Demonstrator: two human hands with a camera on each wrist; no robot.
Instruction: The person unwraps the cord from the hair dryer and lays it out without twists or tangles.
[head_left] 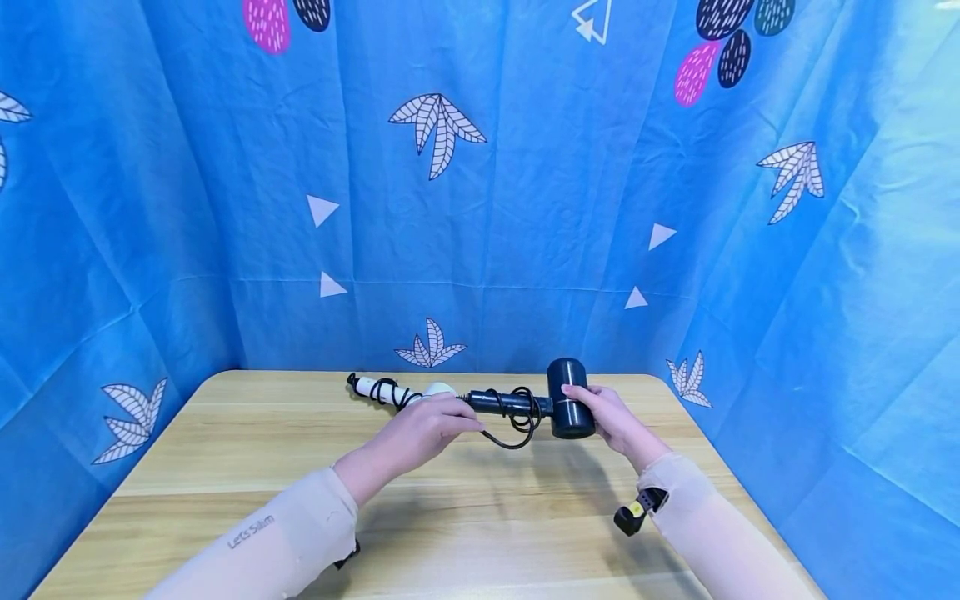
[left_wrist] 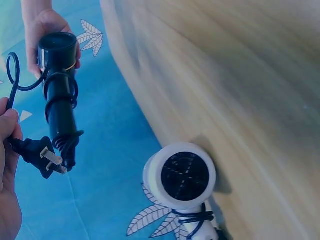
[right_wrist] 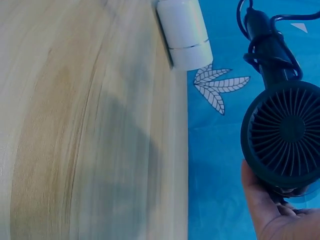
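Observation:
My right hand [head_left: 613, 419] grips a black hair dryer [head_left: 567, 377] by its barrel, holding it above the table with the handle to the left. In the right wrist view the dryer's finned round end [right_wrist: 292, 129] faces the camera. A black cord [head_left: 513, 447] winds loosely round the handle. My left hand [head_left: 429, 429] pinches this cord close to its two-pin plug [left_wrist: 36, 154], which hangs near the handle's end. Behind the left hand a white hair dryer [left_wrist: 154, 172] lies on the table, its own cord wrapped round its handle; the left hand partly covers it in the head view.
The wooden table [head_left: 225, 467] has rounded far corners. A blue patterned curtain [head_left: 525, 208] hangs behind it and along both sides. A black wrist strap with a small device [head_left: 633, 515] sits at the right cuff.

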